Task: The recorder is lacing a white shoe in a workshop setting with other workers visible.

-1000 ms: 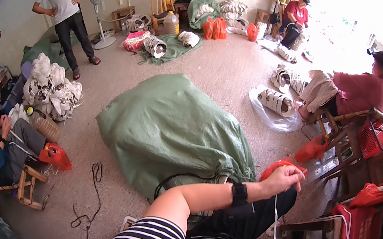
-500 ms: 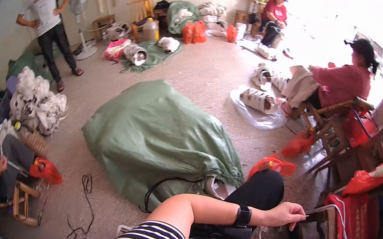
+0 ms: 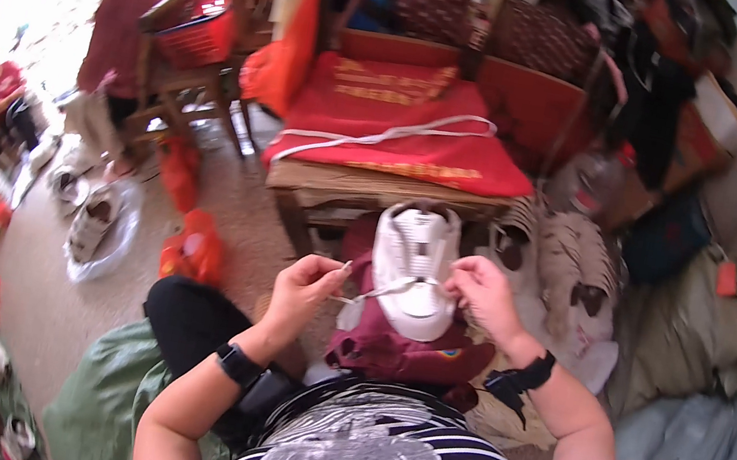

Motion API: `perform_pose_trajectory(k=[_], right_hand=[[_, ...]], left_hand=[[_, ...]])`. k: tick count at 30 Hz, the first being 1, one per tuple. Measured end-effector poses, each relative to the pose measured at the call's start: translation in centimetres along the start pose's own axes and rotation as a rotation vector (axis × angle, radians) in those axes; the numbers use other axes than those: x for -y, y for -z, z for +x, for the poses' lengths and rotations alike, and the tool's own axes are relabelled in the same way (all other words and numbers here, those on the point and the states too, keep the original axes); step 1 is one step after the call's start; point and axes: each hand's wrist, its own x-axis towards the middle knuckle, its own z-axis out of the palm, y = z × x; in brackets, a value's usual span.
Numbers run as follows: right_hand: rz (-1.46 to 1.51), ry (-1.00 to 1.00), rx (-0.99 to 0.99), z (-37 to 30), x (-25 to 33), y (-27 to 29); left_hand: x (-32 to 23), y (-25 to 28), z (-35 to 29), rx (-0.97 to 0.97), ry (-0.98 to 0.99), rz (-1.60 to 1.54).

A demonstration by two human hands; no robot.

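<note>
A white shoe upper (image 3: 410, 313) rests in my lap on a maroon cloth (image 3: 386, 358), with lace holes along its opening. Across it runs a thin white shoelace (image 3: 390, 289). My left hand (image 3: 305, 290) is closed in a pinch on the lace's end, just left of the shoe. At the shoe's right edge, my right hand (image 3: 482, 293) also pinches, fingertips against the lace; the exact grip is blurred. Both wrists wear dark bands.
In front stands a wooden bench (image 3: 318, 179) under a red cloth (image 3: 383, 86), with loose white laces (image 3: 393, 140) on it. Several shoe uppers (image 3: 578, 260) lie at right. A green sack (image 3: 107, 391) is at lower left; a person in red (image 3: 131, 20) sits beyond.
The view has swung right, away from the room and large green sack. My left hand has come from the bench's lace to beside the shoe; my right hand now shows on its other side.
</note>
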Motion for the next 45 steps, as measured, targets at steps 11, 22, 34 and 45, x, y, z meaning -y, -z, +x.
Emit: perform_pose_trajectory(k=[11,22,34,45], right_hand=[[-0.156,-0.040,0.100,-0.3,0.5,0.7],[-1.049,0.319,0.149,1.1,4.7,-1.0],[-1.498,0.594,0.504,1.8,6.4,-1.7],[-1.378,0.990,0.416,4.3,7.1,0.1]], left_hand=[[1.4,-6.5,1.7,0.235,0.132,-0.043],[1.7,-6.6,1.4,0.204,0.300,-0.017],[1.6,-7.2,1.9,0.151,0.000,0.377],[-3.0,-8.0,3.0,0.289,-0.672,1.346]])
